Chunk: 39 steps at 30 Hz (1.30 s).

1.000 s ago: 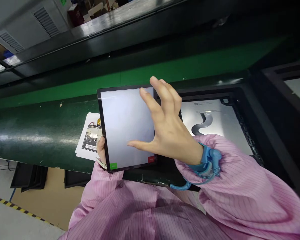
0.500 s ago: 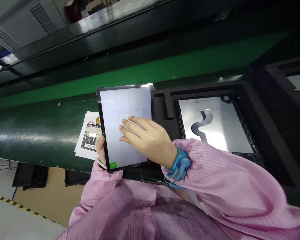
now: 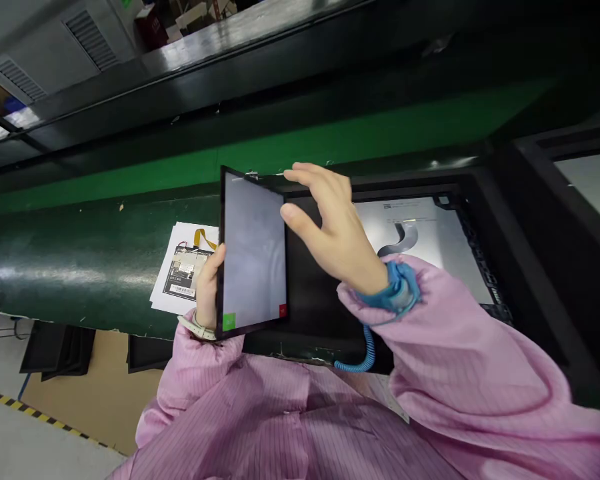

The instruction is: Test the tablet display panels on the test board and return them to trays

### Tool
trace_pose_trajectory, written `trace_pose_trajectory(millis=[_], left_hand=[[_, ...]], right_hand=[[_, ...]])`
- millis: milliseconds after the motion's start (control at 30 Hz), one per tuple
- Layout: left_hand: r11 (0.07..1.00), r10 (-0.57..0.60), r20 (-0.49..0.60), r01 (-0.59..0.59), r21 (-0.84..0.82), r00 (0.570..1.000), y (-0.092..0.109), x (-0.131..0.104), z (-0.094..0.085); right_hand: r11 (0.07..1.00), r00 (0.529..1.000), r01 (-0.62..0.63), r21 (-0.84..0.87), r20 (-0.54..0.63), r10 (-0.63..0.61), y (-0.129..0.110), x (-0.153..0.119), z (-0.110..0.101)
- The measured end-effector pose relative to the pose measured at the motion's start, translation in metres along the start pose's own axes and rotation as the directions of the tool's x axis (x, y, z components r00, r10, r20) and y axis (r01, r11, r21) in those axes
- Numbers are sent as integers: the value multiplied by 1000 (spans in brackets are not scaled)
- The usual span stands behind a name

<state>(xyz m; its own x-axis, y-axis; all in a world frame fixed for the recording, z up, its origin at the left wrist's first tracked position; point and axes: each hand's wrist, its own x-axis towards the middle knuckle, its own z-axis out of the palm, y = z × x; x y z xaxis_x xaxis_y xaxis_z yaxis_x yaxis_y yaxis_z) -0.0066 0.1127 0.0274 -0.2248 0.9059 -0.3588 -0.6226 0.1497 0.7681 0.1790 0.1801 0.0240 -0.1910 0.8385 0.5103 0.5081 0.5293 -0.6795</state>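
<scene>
My left hand (image 3: 209,283) grips the left edge of a tablet (image 3: 255,247), its thumb on the bezel and its other fingers hidden behind. The tablet is tilted, its right side turned away. Its lit grey screen has a green square at the lower left and a red one at the lower right. Beside the tablet's right edge, my right hand (image 3: 333,223) hovers in the air, holding nothing, thumb and fingers apart. A blue wrist strap (image 3: 395,293) with a coiled cord circles the right wrist. White papers (image 3: 163,293) with a printed picture of circuit parts lie left of the tablet.
Right of my hands, a black foam tray (image 3: 485,193) holds a silvery display panel (image 3: 430,233) with a curved reflection. Another dark tray (image 3: 530,157) stands at the far right. The green bench (image 3: 80,247) runs across, and black trays (image 3: 55,347) are stacked below it.
My right hand has come off the screen and moved up and right, its thumb now spread. The tablet has turned from facing me to a steep sideways angle, and the screen's grid lines are gone.
</scene>
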Motion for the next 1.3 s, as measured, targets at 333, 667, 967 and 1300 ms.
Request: trace_pose_trajectory(millis=[333,667,967,1300], left_hand=[[902,54,453,-239,361,890,-10,-14,47],[-415,524,533,-348,841,664,2,-18,-123],[-589,358,587,-312,745,726,-11,-14,-153],[-417,417,612,-457,786,672,11,-6,-144]], right_hand=[[938,962,-195,285,244,126,55,52,33],[848,960,-271,456,189,205,45,42,24],[873,952,-292,389,203,228,42,41,18],[721,726,-682,125,237,646,4,40,-44]])
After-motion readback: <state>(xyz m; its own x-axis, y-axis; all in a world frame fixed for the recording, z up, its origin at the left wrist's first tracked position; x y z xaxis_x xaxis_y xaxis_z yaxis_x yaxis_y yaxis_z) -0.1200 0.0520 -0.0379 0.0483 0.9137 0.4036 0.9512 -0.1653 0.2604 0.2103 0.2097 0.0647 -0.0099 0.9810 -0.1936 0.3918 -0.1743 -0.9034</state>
